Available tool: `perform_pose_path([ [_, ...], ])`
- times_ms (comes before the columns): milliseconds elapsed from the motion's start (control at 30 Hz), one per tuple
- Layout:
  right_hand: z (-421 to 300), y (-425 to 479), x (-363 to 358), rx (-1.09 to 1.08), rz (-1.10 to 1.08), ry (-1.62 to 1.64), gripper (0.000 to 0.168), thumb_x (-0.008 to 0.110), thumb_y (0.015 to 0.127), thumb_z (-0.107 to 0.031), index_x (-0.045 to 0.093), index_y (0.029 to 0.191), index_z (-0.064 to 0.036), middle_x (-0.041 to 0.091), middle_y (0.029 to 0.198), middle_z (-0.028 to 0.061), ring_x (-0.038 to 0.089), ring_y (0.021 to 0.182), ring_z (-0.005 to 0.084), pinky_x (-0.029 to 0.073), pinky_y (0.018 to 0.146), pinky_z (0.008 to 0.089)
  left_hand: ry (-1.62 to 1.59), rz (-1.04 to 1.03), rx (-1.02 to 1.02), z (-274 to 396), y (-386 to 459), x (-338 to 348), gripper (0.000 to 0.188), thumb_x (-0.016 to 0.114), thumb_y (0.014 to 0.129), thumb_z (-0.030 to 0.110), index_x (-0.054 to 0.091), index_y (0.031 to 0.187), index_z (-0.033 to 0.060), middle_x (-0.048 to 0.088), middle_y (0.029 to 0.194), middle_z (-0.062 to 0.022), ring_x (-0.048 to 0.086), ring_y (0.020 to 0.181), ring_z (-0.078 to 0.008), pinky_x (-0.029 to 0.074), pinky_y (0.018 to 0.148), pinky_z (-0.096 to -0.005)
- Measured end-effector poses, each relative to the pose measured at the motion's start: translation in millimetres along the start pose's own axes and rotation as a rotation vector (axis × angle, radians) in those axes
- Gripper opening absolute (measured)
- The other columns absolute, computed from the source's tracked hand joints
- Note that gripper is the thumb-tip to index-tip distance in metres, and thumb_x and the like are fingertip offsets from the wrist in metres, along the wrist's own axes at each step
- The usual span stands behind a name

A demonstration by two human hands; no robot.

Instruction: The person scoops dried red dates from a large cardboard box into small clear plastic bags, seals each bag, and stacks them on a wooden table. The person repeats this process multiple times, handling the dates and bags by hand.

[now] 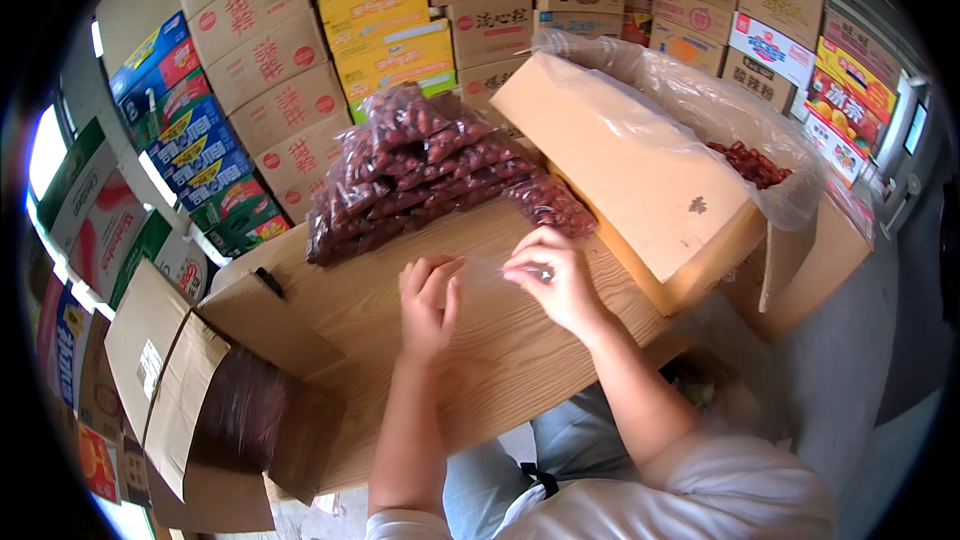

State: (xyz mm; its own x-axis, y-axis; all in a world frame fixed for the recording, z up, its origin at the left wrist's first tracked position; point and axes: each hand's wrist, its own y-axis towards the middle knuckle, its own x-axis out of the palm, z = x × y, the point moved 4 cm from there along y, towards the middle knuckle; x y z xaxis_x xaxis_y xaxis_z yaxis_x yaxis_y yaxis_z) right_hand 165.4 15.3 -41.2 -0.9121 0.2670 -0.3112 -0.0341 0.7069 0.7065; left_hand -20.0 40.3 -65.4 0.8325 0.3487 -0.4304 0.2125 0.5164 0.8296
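Thin clear plastic, apparently a small bag, stretches between my two hands above the wooden table. My right hand pinches its right end between thumb and fingers. At the other end, the fingertips of my left hand meet the film; whether they grip it is unclear. Just beyond my right hand lies a filled clear bag of red dates. Behind it, several similar bags form a stacked pile on the table.
To the right, a large carton with a plastic liner holds loose red dates. An open cardboard box lies at the left table edge, dark plastic-wrapped contents inside. Stacked cartons line the back.
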Motion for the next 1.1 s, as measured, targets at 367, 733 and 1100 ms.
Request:
perform_pose_path([
  [367,-39,-6,-26,-0.077,-0.224,-0.270,0.025,0.075,0.071,-0.012,0.063,0.093,-0.006,0.057,0.097,0.0097,0.058,0.091,0.0262,0.047,0.079,0.0351,-0.041,0.058,-0.020,-4,-2,12,0.029,0.054,0.074,-0.012,0.066,0.095,0.0032,0.060,0.087,-0.0096,0.057,0.079,-0.0248,0.044,0.070,-0.0330],
  [733,-79,137,-246,-0.070,-0.141,-0.639,0.028,0.067,0.082,-0.029,0.062,0.098,-0.006,0.057,0.106,0.0088,0.055,0.102,0.0240,0.042,0.091,0.0367,-0.135,-0.046,-0.137,8,3,10,0.037,0.044,0.069,-0.016,0.063,0.098,-0.0024,0.056,0.093,-0.0145,0.057,0.077,-0.0252,0.045,0.064,-0.0292],
  [1100,144,130,-293,0.854,-0.831,-0.849,0.068,0.042,0.089,-0.061,0.046,0.136,-0.011,0.034,0.146,0.0154,0.034,0.132,0.0301,0.027,0.107,0.0403,-0.099,0.000,-0.162,-5,-3,21,0.036,0.042,0.068,-0.016,0.062,0.095,-0.0032,0.057,0.090,-0.0142,0.056,0.078,-0.0243,0.043,0.064,-0.0279],
])
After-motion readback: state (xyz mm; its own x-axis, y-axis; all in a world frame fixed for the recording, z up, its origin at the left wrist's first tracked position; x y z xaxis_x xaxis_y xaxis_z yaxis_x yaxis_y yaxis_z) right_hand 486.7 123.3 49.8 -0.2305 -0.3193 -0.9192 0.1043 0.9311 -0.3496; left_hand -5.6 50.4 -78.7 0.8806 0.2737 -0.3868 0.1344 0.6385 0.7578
